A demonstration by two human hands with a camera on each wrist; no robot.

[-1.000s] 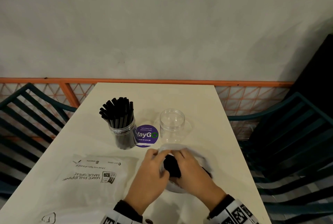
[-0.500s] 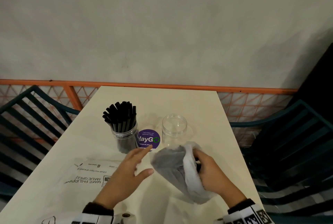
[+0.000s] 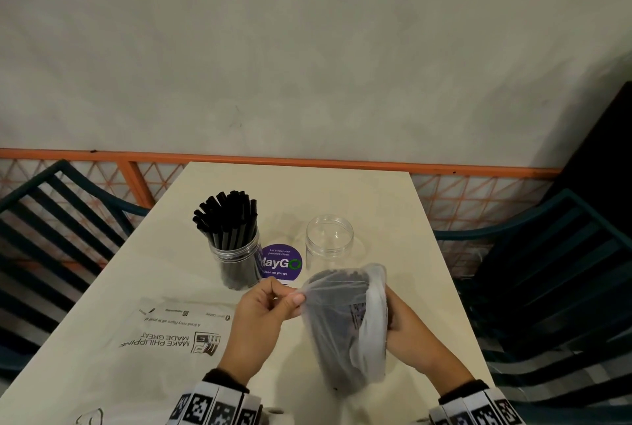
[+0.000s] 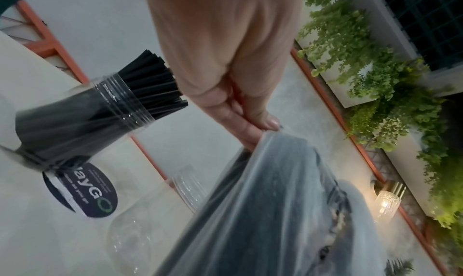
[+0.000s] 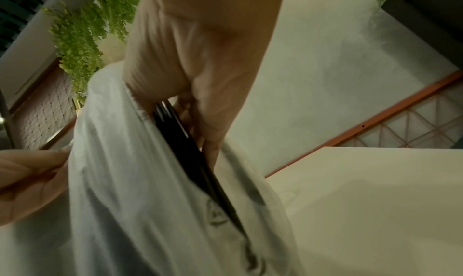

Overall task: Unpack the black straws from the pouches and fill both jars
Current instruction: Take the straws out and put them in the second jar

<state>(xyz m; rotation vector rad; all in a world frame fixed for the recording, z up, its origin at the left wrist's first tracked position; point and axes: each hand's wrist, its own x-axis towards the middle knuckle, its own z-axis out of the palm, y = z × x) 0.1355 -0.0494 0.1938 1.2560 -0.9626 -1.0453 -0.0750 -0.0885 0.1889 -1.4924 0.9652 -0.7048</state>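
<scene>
A translucent white pouch (image 3: 345,325) full of black straws stands tilted above the table's near edge. My left hand (image 3: 273,305) pinches the pouch's left mouth edge (image 4: 269,133) between thumb and fingers. My right hand (image 3: 407,325) grips the pouch's right side, with fingers curled round black straws (image 5: 185,141) inside its mouth. Behind the pouch stands an empty clear jar (image 3: 329,241). Left of it, a second clear jar (image 3: 236,253) is packed with upright black straws (image 3: 227,219).
An emptied white pouch (image 3: 143,332) with printed text lies flat at the near left. A purple round sticker (image 3: 282,264) sits between the jars. Green slatted chairs (image 3: 547,270) flank the cream table (image 3: 342,192); an orange rail runs behind it.
The left hand, open and off the pouch half a second ago, has come back and pinched its mouth edge. The pouch stands more upright, its mouth pulled wider.
</scene>
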